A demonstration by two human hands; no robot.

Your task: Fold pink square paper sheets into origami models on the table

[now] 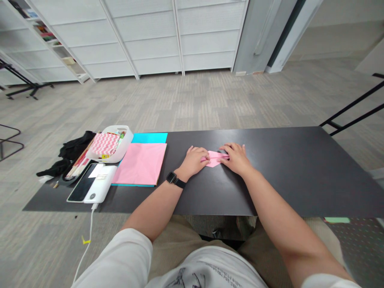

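Observation:
A small piece of folded pink paper (214, 159) lies on the dark table between my hands, with a crease or fold line running along its length. My left hand (195, 159), with a black watch on the wrist, has its fingers closed on the paper's left end. At the opposite end, my right hand (236, 157) pinches the paper near that same fold. Parts of both ends are hidden under the fingers.
Left on the table (300, 172) are a stack of pink sheets (141, 164) over blue sheets (150, 138), a white basket (124, 144) of supplies, black cloth (76, 145), and a phone-like device (82, 184) beside a white power bank (102, 184) with a cable (90, 236).

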